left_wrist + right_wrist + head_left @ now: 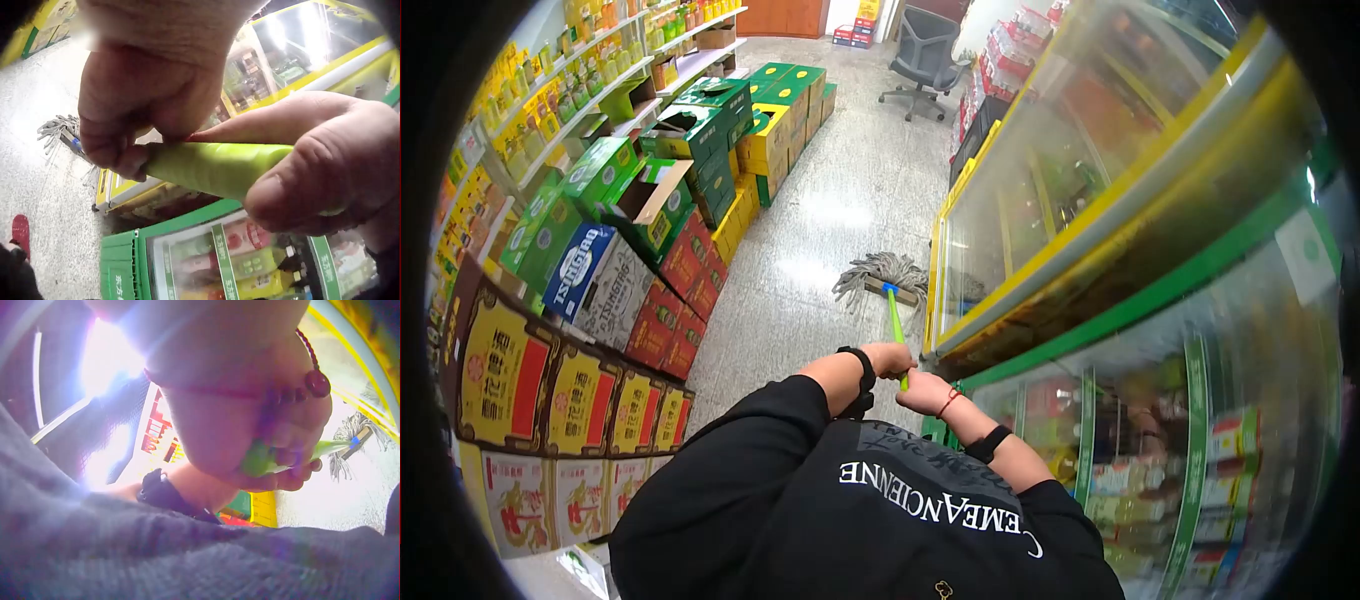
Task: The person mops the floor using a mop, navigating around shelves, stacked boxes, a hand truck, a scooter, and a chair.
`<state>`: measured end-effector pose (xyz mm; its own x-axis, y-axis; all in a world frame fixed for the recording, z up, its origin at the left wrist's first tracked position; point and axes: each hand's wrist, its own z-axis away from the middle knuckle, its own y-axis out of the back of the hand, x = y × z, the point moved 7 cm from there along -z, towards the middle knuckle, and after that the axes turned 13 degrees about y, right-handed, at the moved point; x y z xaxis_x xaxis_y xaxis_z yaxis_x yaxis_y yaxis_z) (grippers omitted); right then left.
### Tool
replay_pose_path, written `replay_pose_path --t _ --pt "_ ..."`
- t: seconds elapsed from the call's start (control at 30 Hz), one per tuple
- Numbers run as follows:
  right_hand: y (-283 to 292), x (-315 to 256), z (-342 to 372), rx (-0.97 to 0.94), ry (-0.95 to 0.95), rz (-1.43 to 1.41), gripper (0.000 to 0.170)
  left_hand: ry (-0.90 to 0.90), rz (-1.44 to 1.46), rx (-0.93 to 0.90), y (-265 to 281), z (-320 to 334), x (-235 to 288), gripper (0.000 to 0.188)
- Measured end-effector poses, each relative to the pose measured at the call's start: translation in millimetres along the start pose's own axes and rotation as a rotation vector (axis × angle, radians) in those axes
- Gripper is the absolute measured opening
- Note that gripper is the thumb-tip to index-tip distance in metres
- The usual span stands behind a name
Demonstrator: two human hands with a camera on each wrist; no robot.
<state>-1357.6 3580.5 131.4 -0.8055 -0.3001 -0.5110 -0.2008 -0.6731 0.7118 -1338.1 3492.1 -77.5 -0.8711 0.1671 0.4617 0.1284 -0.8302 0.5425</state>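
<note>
Head view shows your left hand (887, 358) and right hand (922, 393) both gripping the green handle (896, 320) close to its near end; the mop head (882, 268) lies on the floor (790, 230), left of the yellow-framed freezer (1020, 215). The handle seems stiff, light, maybe slippery; the mop head looks soft, so better hold only the handle.

The person (800, 500) wears a black top whose sleeves (745, 440) end on the forearms. White lettering (940, 508) crosses the chest below a grey panel (900, 443) with dark script; a small gold-outlined motif (943, 590) sits lower. The left strap (866, 370) and right strap (988, 445) are black. A red cord bracelet (949, 403) with a big round bead (317, 383) circles the right wrist.
</note>
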Motion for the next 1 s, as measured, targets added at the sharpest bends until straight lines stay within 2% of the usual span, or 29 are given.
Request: replay_pose_path --t 0.13,0.2,0.3,0.37,0.43,0.5,0.57,0.63,0.7,0.73,0.8,0.83,0.9,0.93,0.97,1.0 --pt "65 15 -61 0.05 -0.021 -0.02 0.046 -0.084 0.072 0.025 76 -50 -17 0.022" --pt "94 22 -87 0.072 0.026 -0.02 0.045 -0.031 0.02 -0.064 105 -73 -22 0.024" --pt "126 39 -118 0.105 0.03 -0.125 0.045 0.027 0.01 -0.044 167 -37 -6 0.024" --pt "140 46 -133 0.062 0.015 -0.113 0.045 -0.032 0.052 -0.045 171 -76 -16 0.023" --pt "150 67 -152 0.078 -0.055 -0.018 0.047 0.092 0.03 -0.062 215 -30 -2 0.023" --pt "167 79 -169 0.061 -0.054 -0.01 0.049 0.084 0.079 -0.062 218 -93 -22 0.021" --pt "201 88 -194 0.05 -0.062 -0.037 0.05 -0.064 0.113 -0.009 242 -143 -32 0.021" --pt "238 86 -207 0.019 -0.05 -0.081 0.05 -0.063 0.013 0.022 286 -131 -20 0.02" --pt "266 89 -225 0.011 0.03 -0.083 0.048 0.063 0.036 0.01 324 -139 -23 0.022" --pt "272 106 -240 0.014 0.032 -0.086 0.048 0.066 0.032 0.01 347 -135 -16 0.022" --pt "291 140 -269 0.032 -0.008 -0.052 0.044 0.187 0.126 -0.149 387 -129 -11 0.023" --pt "310 148 -279 0.038 0.002 -0.053 0.044 0.197 0.12 -0.143 411 -139 -11 0.023" --pt "344 160 -295 0.05 0.011 -0.056 0.041 0.058 -0.058 -0.179 442 -153 -2 0.023" --pt "357 174 -309 0.085 0.018 -0.046 0.04 -0.113 -0.197 -0.125 450 -182 -6 0.022" --pt "373 179 -318 0.089 0.022 -0.051 0.04 -0.108 -0.202 -0.127 457 -206 -16 0.022" --pt "388 183 -326 0.056 0.021 -0.051 0.041 -0.266 -0.303 0.057 472 -223 -13 0.019"
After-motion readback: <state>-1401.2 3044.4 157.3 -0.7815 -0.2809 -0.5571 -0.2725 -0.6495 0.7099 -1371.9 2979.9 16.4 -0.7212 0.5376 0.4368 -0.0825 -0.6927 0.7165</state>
